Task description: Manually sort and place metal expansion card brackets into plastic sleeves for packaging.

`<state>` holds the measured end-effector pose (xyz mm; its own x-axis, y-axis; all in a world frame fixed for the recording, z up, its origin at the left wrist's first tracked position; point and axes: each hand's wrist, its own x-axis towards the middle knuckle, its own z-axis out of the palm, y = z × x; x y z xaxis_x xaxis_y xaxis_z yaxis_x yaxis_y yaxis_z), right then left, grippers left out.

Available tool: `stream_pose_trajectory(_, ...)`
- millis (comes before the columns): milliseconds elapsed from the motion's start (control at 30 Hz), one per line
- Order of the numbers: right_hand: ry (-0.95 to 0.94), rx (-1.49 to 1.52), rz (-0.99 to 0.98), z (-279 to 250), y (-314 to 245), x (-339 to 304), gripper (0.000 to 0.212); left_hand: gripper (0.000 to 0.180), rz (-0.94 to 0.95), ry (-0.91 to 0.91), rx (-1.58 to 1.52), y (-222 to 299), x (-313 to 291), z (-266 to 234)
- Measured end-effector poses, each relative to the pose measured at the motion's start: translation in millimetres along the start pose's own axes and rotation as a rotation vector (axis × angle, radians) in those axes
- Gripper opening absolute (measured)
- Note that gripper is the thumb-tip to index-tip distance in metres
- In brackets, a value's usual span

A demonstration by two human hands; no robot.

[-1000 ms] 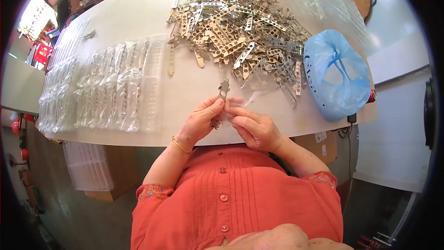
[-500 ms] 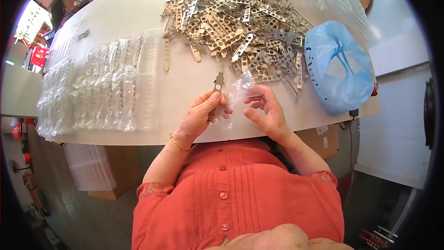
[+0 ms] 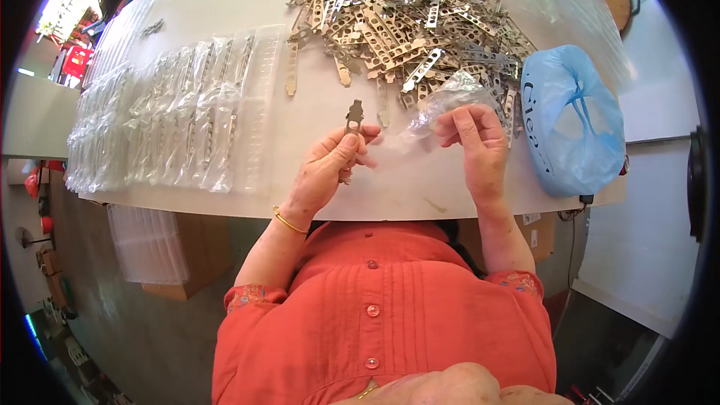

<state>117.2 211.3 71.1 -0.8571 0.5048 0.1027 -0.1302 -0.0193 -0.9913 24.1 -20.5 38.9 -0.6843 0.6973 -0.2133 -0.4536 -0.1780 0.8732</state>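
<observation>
My left hand [image 3: 321,172] is closed, thumb against fingers, round a flat metal bracket [image 3: 355,114]. The bracket stands upright in the grip, its notched end and a hole showing above the thumb. To the right, my right hand [image 3: 482,150] pinches a crinkled clear plastic bag [image 3: 452,91] between thumb and fingers. Thin film from the bag trails toward my left fingertips; I cannot tell whether they touch it. Beyond both hands lies a large heap of similar metal brackets [image 3: 390,37], with a few loose ones at its near edge.
On the left, bagged brackets [image 3: 161,120] lie in rows on a clear ribbed plastic tray [image 3: 259,105]. A tied blue plastic bag [image 3: 574,124] sits at the table's right side. Clear plastic sheeting [image 3: 555,0] lies at the far right. A cardboard box [image 3: 199,255] stands under the table.
My right hand has moved right and away from my left, its fingers now closed on the clear bag and drawing it along. The left hand still grips the bracket. The view has shifted slightly.
</observation>
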Motion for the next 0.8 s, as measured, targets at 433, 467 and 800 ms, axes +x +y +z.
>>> stream_pose_trajectory(433,0.055,-0.016,-0.039,-6,14,7,0.011,0.032,0.088,-0.151,-0.075,4,3,-9)
stream_pose_trajectory(467,0.047,-0.033,-0.048,-7,15,7,0.011,0.032,0.044,-0.158,-0.014,4,3,-9)
stream_pose_trajectory(800,-0.104,0.106,0.012,-1,11,2,0.011,0.033,-0.131,-0.160,0.309,11,3,16)
